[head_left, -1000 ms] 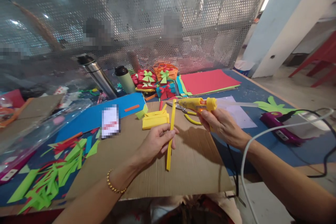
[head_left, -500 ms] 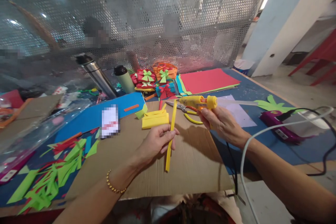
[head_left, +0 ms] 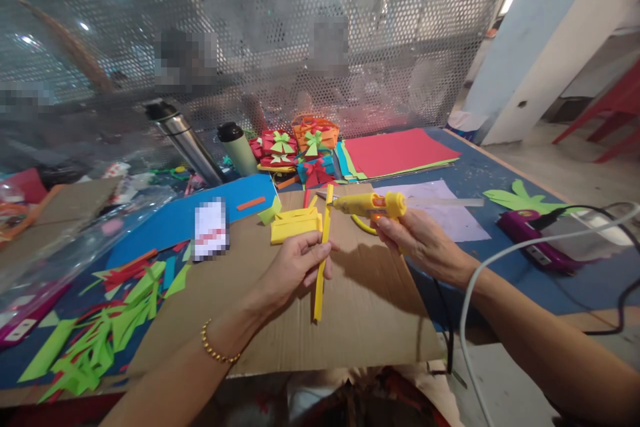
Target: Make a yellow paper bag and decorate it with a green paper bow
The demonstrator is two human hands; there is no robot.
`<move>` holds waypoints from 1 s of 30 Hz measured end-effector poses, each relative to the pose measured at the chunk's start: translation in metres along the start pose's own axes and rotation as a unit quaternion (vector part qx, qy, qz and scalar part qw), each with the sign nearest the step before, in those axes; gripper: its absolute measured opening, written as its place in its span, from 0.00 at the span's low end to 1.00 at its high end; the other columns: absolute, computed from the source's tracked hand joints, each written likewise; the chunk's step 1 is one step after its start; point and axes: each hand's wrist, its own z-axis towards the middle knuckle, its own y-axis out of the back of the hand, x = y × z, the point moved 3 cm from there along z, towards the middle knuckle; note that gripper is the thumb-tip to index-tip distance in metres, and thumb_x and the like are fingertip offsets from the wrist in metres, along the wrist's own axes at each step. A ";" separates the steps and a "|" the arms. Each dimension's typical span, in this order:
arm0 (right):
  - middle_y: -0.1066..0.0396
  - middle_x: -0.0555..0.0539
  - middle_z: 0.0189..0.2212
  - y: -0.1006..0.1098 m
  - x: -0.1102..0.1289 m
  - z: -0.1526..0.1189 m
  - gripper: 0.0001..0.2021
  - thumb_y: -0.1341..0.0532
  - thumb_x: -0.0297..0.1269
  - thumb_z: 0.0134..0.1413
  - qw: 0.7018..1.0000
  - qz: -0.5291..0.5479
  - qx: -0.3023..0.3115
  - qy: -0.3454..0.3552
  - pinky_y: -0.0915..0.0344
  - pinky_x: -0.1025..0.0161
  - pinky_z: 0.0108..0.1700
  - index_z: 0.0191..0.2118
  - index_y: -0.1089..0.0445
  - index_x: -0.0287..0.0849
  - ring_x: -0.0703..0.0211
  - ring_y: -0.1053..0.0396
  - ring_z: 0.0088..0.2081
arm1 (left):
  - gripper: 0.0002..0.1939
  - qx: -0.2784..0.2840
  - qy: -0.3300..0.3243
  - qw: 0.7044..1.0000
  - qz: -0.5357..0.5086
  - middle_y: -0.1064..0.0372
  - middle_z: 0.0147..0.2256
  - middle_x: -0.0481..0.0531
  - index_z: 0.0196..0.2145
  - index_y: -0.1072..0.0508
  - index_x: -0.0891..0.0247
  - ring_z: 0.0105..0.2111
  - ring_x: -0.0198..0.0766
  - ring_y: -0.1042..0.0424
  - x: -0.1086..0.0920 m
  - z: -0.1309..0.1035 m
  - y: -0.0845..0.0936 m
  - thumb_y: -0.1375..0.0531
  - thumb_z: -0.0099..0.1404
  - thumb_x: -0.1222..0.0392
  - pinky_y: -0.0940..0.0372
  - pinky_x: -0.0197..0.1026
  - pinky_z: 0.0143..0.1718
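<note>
Pinched between the thumb and fingers of my left hand [head_left: 300,265] is a narrow yellow paper strip [head_left: 320,290], held nearly upright above the cardboard sheet [head_left: 240,327]. My right hand [head_left: 425,240] grips a yellow hot glue gun [head_left: 367,203], a clear glue stick [head_left: 445,202] sticking out of its back. The gun's nozzle points left and is at the strip's upper end; whether it touches I cannot tell. Just left of the strip lies a folded yellow paper purse [head_left: 296,225]. Scissors with yellow handles [head_left: 364,225] are partly hidden behind the gun.
Green and red paper scraps [head_left: 110,333] lie at left, beside a blue sheet [head_left: 160,230]. Finished paper purses [head_left: 315,147], a red paper stack [head_left: 400,152] and two bottles [head_left: 237,150] stand behind. A purple power strip [head_left: 535,243] and white cable [head_left: 467,320] are at right.
My right hand has brought the glue gun left and slightly down, so its nozzle is now at the strip's upper end. My left hand has barely moved with the strip.
</note>
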 end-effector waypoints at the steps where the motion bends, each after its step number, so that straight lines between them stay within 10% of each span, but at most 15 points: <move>1: 0.37 0.52 0.20 0.001 0.000 0.000 0.30 0.52 0.66 0.70 1.000 -0.001 -0.003 0.000 0.44 0.60 0.25 0.24 0.41 0.48 0.62 0.41 0.22 | 0.23 0.000 0.002 1.000 -0.003 0.28 0.23 0.47 0.41 0.25 0.67 0.16 0.24 0.48 0.000 -0.001 0.000 0.34 0.64 0.42 0.55 0.34 0.20; 30: 0.41 0.54 0.20 0.001 0.004 -0.001 0.25 0.51 0.58 0.72 1.000 -0.019 0.009 0.009 0.48 0.60 0.24 0.26 0.43 0.48 0.63 0.44 0.21 | 0.23 0.001 -0.013 1.000 -0.003 0.28 0.23 0.48 0.39 0.25 0.67 0.16 0.24 0.48 -0.004 0.001 0.004 0.34 0.64 0.41 0.58 0.36 0.20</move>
